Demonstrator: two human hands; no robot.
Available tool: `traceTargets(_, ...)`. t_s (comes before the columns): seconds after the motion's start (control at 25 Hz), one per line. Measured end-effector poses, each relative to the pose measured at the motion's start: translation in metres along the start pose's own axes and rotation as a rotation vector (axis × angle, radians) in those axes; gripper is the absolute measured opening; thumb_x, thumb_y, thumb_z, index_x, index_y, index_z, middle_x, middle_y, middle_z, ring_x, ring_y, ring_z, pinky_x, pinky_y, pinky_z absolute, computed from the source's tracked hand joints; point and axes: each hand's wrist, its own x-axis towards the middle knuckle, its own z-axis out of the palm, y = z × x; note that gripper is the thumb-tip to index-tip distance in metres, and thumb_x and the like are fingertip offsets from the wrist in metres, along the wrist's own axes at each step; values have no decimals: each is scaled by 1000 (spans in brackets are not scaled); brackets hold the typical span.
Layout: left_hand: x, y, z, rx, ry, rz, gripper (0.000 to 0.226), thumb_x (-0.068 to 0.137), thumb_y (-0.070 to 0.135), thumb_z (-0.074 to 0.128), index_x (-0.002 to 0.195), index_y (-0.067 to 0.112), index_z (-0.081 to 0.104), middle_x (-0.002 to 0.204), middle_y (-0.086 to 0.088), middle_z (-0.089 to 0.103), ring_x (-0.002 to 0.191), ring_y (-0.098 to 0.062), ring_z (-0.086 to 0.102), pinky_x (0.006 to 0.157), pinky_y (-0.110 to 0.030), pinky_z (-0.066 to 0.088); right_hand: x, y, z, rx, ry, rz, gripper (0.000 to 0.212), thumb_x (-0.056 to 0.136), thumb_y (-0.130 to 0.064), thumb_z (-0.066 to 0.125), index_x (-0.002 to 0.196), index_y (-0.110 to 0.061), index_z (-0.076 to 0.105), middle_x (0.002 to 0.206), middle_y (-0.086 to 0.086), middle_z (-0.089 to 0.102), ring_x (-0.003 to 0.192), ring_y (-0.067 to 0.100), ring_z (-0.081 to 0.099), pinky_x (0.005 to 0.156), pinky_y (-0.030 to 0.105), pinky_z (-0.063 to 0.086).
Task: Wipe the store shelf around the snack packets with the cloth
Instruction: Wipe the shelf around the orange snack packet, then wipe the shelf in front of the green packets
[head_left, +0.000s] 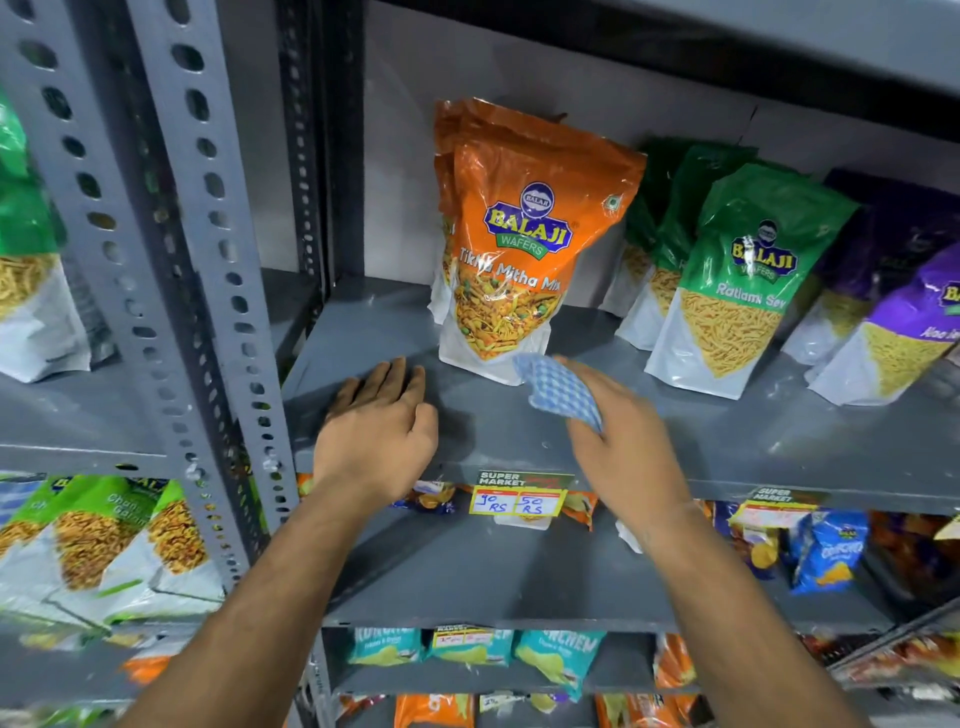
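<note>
The grey metal shelf (675, 431) carries upright snack packets. An orange packet (524, 244) stands at the middle, with more orange ones behind it. My right hand (618, 441) holds a blue-and-white checked cloth (563, 389) just in front of the orange packet's base, a little above the shelf board. My left hand (376, 426) rests palm down on the bare shelf, left of the orange packet, fingers slightly apart and holding nothing. Green packets (737, 280) stand to the right of the orange ones.
Purple packets (898, 312) fill the far right of the shelf. A perforated grey upright post (208, 291) borders the shelf on the left, with more green packets (31, 249) beyond it. A price label (517, 499) hangs on the shelf's front edge. Lower shelves hold several packets.
</note>
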Motion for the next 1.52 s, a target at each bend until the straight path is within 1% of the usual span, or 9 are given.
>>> traceTargets(0.12,-3,0,-2,-17,-9,-10,76,91,44,9,161,24,31,173,2,20,160,-12,13,131,-38,6,26,-2,42,29,-129,-27,51,86,-10,53,134,-24,60,129,-3,68,119,17,63,104,32,48)
traceTargets(0.2,-3,0,-4,-72,-26,-25,77,90,43,9,161,25,30,173,4,19,159,-9,12,131,-37,5,23,-4,65,13,-222,-32,53,86,-8,56,137,-23,59,137,-2,64,127,17,58,112,23,38)
traceTargets(0.48,0,0,-4,-156,-63,-42,78,88,43,7,163,27,26,174,9,15,159,-5,8,131,-35,3,-67,0,6,-8,-533,-236,75,80,2,56,142,-40,51,148,-26,48,139,-13,34,119,17,26)
traceTargets(0.72,-4,-2,2,-47,6,14,78,90,42,6,162,25,28,173,3,20,160,-10,12,131,-36,7,-72,18,-25,145,-22,37,44,83,-8,53,120,-27,67,112,-18,73,105,-4,66,92,30,54)
traceTargets(0.96,-14,16,-1,-218,154,61,74,96,50,14,159,19,36,169,-3,33,158,-19,25,130,-42,16,-66,22,-58,193,209,240,31,96,-5,54,108,-30,68,97,-4,74,88,-3,66,81,20,51)
traceTargets(1.08,-33,75,16,-160,237,231,68,102,51,24,157,14,40,166,-10,38,157,-25,29,128,-48,22,-58,66,-102,274,435,348,14,101,-16,55,102,-14,69,95,9,74,84,17,67,79,38,53)
traceTargets(1.16,-33,122,40,-109,198,354,69,103,54,24,159,17,36,168,-6,33,158,-20,23,129,-47,21,-46,104,-133,284,523,403,16,101,-23,54,98,-13,68,90,6,69,78,13,60,74,41,49)
traceTargets(1.36,10,191,83,49,50,291,83,93,61,-1,165,24,17,175,4,10,161,-11,2,130,-38,0,1,196,-179,11,455,324,22,98,-19,55,113,-9,66,97,4,65,90,18,57,75,26,39)
traceTargets(1.52,13,197,96,169,101,214,73,99,56,7,163,25,23,173,3,20,161,-16,11,130,-40,9,45,258,-180,53,318,279,28,98,-12,54,123,-13,65,106,2,68,94,16,60,80,25,43)
